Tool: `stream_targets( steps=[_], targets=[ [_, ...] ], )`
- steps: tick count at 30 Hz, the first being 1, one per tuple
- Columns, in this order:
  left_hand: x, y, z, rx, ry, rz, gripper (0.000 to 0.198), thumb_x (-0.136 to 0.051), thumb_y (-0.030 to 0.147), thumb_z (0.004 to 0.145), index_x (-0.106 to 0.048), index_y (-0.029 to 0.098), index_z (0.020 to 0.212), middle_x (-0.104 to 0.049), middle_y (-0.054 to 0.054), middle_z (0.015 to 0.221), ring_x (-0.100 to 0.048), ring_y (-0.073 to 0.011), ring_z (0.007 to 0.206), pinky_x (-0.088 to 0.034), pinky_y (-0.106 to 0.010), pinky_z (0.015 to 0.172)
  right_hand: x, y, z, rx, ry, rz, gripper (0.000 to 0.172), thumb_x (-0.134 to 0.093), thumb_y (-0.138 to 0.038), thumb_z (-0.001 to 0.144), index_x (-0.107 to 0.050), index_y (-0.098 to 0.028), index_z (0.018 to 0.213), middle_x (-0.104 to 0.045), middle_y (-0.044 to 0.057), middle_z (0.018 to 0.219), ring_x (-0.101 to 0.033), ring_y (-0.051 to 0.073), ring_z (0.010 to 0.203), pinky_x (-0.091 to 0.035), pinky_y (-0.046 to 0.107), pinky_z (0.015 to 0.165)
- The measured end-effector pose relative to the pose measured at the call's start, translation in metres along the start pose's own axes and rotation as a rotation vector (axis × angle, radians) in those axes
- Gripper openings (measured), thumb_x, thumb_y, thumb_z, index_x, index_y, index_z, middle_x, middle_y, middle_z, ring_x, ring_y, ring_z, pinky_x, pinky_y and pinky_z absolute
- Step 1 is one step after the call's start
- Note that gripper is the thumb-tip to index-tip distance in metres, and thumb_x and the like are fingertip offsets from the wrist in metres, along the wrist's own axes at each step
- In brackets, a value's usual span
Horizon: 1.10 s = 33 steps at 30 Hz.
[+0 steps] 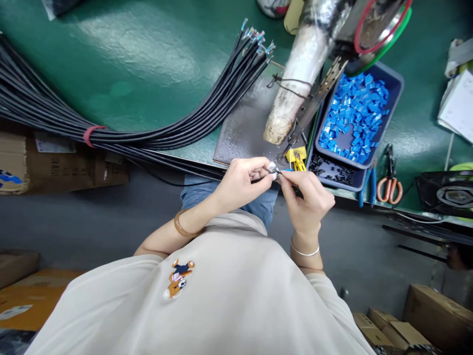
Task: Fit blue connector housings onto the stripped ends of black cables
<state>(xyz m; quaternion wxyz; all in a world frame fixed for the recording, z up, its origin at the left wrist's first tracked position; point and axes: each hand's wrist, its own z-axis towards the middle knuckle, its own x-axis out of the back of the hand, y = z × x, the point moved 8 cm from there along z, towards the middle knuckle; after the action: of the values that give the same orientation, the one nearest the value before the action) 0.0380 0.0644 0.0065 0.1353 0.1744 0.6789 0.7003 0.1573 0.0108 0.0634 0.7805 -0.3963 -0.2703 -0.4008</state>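
My left hand (246, 177) is closed, pinching a small silvery connector (272, 167) between thumb and fingers near the bench's front edge. My right hand (305, 195) meets it from the other side, its fingertips pinched on a small dark piece (278, 171) at the connector; its exact kind is too small to tell. Just beyond the fingers lies a yellow-handled tool (297, 157). A thick bundle of black cables (173, 138), with stripped ends showing coloured wires, runs in from the left to behind my hands.
A white extraction pipe (291, 84) hangs over a dark metal plate (244, 128). To the right are a bin (395, 98) of blue parts, a lower tray (354, 186) of small black parts, blue-handled pliers (372, 185) and orange-handled cutters (389, 185). A cardboard box (66, 167) stands at left.
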Motion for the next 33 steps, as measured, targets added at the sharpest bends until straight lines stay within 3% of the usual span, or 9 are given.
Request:
stream_targets(
  steps=[5, 10, 12, 16, 18, 21, 24, 27, 33],
  targets=[
    [0.005, 0.004, -0.005, -0.073, 0.088, 0.05, 0.007, -0.058, 0.019, 0.084, -0.062, 0.015, 0.081, -0.059, 0.001, 0.064, -0.052, -0.0072, 0.057, -0.041, -0.018, 0.056, -0.01, 0.001, -0.004, -0.065, 0.033, 0.007, 0.008, -0.065, -0.017, 0.087, -0.064, -0.021, 0.094, -0.073, -0.002, 0.079, -0.069, 0.008, 0.065, -0.054, 0.017, 0.065],
    [0.001, 0.003, -0.008, -0.123, 0.082, 0.057, 0.014, -0.056, 0.024, 0.088, -0.065, 0.013, 0.089, -0.059, 0.001, 0.064, -0.051, -0.0074, 0.056, -0.041, -0.019, 0.057, -0.029, 0.018, -0.009, -0.386, -0.155, 0.539, 0.007, -0.057, -0.025, 0.092, -0.055, -0.02, 0.089, -0.066, -0.006, 0.067, -0.065, 0.008, 0.052, -0.053, 0.017, 0.05],
    [0.002, -0.001, -0.009, -0.096, 0.092, 0.035, 0.016, -0.057, 0.026, 0.089, -0.066, 0.013, 0.09, -0.055, 0.002, 0.06, -0.047, -0.0067, 0.052, -0.038, -0.019, 0.053, -0.017, 0.022, -0.007, -0.401, -0.041, 0.507, 0.008, -0.058, -0.026, 0.091, -0.057, -0.02, 0.087, -0.062, -0.006, 0.062, -0.06, 0.006, 0.046, -0.046, 0.016, 0.042],
    [0.004, -0.009, -0.006, -0.038, 0.127, -0.05, 0.017, -0.059, 0.029, 0.088, -0.066, 0.013, 0.088, -0.046, 0.004, 0.056, -0.039, -0.0053, 0.049, -0.031, -0.02, 0.048, 0.023, 0.023, -0.009, -0.275, 0.425, 0.345, 0.009, -0.057, -0.026, 0.09, -0.06, -0.021, 0.098, -0.06, -0.005, 0.068, -0.052, 0.005, 0.04, -0.038, 0.018, 0.036],
    [0.005, -0.012, -0.003, -0.013, 0.126, -0.086, 0.016, -0.059, 0.029, 0.087, -0.064, 0.014, 0.085, -0.043, 0.004, 0.057, -0.035, -0.0049, 0.049, -0.029, -0.019, 0.048, 0.026, 0.024, -0.011, -0.232, 0.477, 0.358, 0.018, -0.052, -0.022, 0.093, -0.055, -0.023, 0.111, -0.068, -0.004, 0.078, -0.059, 0.007, 0.044, -0.045, 0.019, 0.04],
    [0.004, -0.013, 0.001, 0.004, 0.116, -0.101, 0.017, -0.058, 0.028, 0.087, -0.061, 0.014, 0.078, -0.039, 0.005, 0.057, -0.031, -0.0048, 0.051, -0.027, -0.019, 0.048, 0.012, 0.024, -0.01, -0.201, 0.323, 0.306, 0.021, -0.054, -0.015, 0.092, -0.055, -0.023, 0.112, -0.075, 0.0, 0.094, -0.074, 0.014, 0.071, -0.061, 0.026, 0.061],
    [0.003, -0.01, 0.004, -0.018, 0.105, -0.072, 0.019, -0.056, 0.027, 0.088, -0.058, 0.014, 0.074, -0.036, 0.005, 0.058, -0.03, -0.0051, 0.053, -0.026, -0.019, 0.048, -0.001, 0.014, -0.008, -0.07, 0.182, 0.186, 0.015, -0.063, -0.013, 0.085, -0.061, -0.022, 0.097, -0.075, 0.003, 0.103, -0.075, 0.018, 0.091, -0.063, 0.031, 0.078],
    [0.003, -0.005, 0.006, -0.055, 0.119, -0.009, 0.019, -0.055, 0.025, 0.089, -0.056, 0.015, 0.073, -0.034, 0.006, 0.057, -0.028, -0.0052, 0.053, -0.025, -0.02, 0.048, -0.007, 0.008, -0.007, -0.004, 0.157, 0.13, 0.013, -0.063, -0.013, 0.084, -0.059, -0.022, 0.093, -0.075, 0.005, 0.108, -0.074, 0.018, 0.095, -0.063, 0.032, 0.082],
    [0.005, 0.003, 0.01, -0.085, 0.142, 0.075, 0.017, -0.051, 0.023, 0.09, -0.05, 0.017, 0.074, -0.031, 0.008, 0.054, -0.026, -0.005, 0.05, -0.024, -0.02, 0.049, -0.012, 0.012, -0.006, -0.043, 0.157, 0.201, 0.011, -0.06, -0.014, 0.085, -0.056, -0.022, 0.091, -0.073, 0.005, 0.111, -0.074, 0.018, 0.096, -0.063, 0.035, 0.084]
  ],
)
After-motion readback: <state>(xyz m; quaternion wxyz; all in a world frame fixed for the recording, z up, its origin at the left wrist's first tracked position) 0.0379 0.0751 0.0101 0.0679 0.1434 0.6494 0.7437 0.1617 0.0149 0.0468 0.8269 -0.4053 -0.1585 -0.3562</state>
